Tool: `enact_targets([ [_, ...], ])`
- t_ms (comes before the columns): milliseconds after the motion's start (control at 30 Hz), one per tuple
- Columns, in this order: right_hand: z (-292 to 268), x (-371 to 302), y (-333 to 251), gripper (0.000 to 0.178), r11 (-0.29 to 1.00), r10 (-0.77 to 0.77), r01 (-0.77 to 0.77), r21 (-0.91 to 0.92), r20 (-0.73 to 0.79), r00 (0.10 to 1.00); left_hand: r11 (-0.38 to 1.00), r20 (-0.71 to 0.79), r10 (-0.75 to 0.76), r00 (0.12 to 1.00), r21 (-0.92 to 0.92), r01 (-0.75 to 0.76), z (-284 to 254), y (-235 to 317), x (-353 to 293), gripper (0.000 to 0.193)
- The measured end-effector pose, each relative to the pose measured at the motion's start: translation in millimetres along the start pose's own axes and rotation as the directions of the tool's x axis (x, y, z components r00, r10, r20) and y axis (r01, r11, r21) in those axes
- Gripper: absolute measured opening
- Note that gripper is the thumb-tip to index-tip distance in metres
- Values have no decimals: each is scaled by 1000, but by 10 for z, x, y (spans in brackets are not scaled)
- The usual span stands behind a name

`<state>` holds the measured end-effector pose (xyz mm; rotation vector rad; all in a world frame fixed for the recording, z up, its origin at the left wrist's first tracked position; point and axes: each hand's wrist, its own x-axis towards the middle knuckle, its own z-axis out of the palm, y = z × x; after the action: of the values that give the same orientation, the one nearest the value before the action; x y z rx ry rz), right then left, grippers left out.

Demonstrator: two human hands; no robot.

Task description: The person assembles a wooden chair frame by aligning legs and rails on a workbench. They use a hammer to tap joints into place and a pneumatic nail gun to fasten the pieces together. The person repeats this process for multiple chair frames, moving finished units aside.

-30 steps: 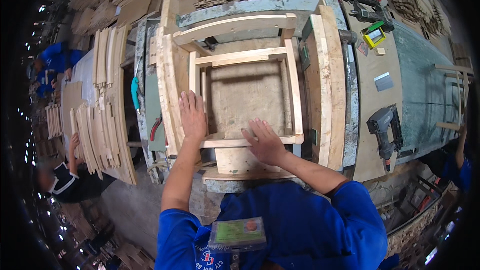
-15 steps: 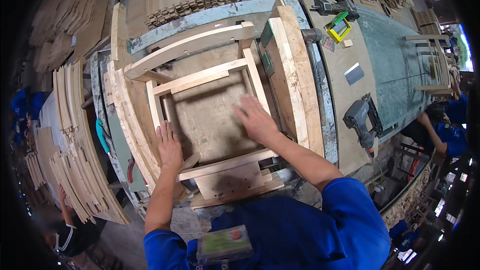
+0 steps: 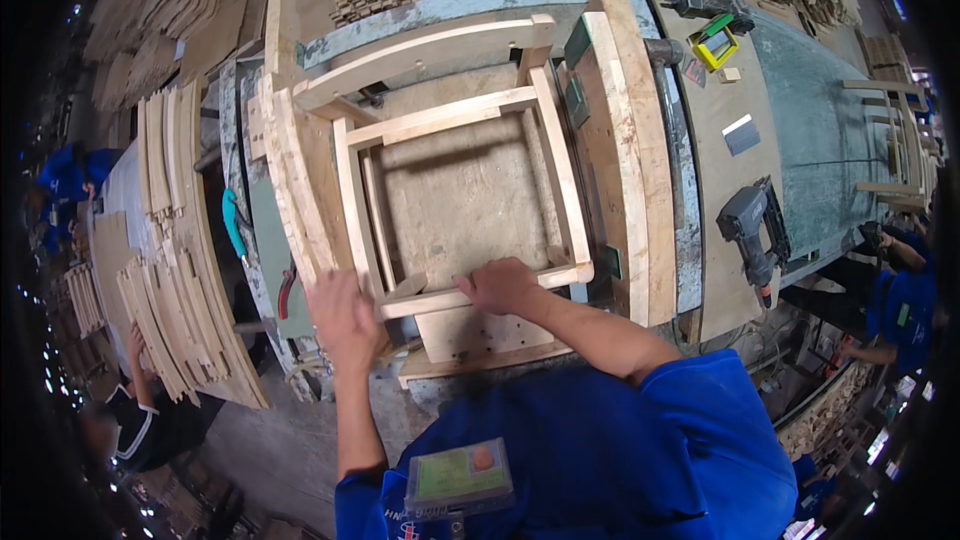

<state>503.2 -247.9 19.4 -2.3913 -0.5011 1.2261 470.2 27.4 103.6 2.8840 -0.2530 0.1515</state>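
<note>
A pale wooden chair frame (image 3: 450, 118), with a curved top rail at its far end, lies between thick wooden side blocks on a worktable. My right hand (image 3: 502, 286) is closed over the middle of its near rail, thumb pointing left. Beside the near left corner of the frame is my left hand (image 3: 345, 318), smeared by motion, close to the left wooden block (image 3: 298, 190). Whether its fingers touch the frame or the block I cannot make out. A flat board (image 3: 475, 336) with small dark holes sits below the near rail.
Right of the frame stands the other block (image 3: 640, 180). Beyond it lie a nail gun (image 3: 752, 230), a grey-white card-like piece (image 3: 740, 135) and a yellow-green tool (image 3: 715, 45). Left are a teal-handled tool (image 3: 232, 223) and stacked wooden strips (image 3: 175, 300). Other people work at both sides.
My right hand has come from above the frame's open middle onto the near rail. My left hand has left the frame's left side for the near left corner. The whole view has shifted.
</note>
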Motion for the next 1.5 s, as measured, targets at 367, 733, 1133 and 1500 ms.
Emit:
enact_targets([
  [367, -176, -81, -265, 69, 995, 36, -33, -96, 25, 999, 784, -301, -616, 728, -145, 604, -51, -410, -1588, 39],
  [733, 21, -72, -183, 73, 991, 7, 0, -135, 50, 999, 749, -336, -657, 675, -186, 636, -85, -396, -1533, 46],
  [1133, -106, -79, -185, 70, 994, 15, -2, -108, 119, 993, 700, -395, -684, 613, -120, 704, -36, -351, -1733, 49],
  [1500, -151, -114, -148, 66, 995, -6, 18, -101, 111, 994, 722, -347, -669, 657, -92, 686, -96, -360, -1694, 42],
])
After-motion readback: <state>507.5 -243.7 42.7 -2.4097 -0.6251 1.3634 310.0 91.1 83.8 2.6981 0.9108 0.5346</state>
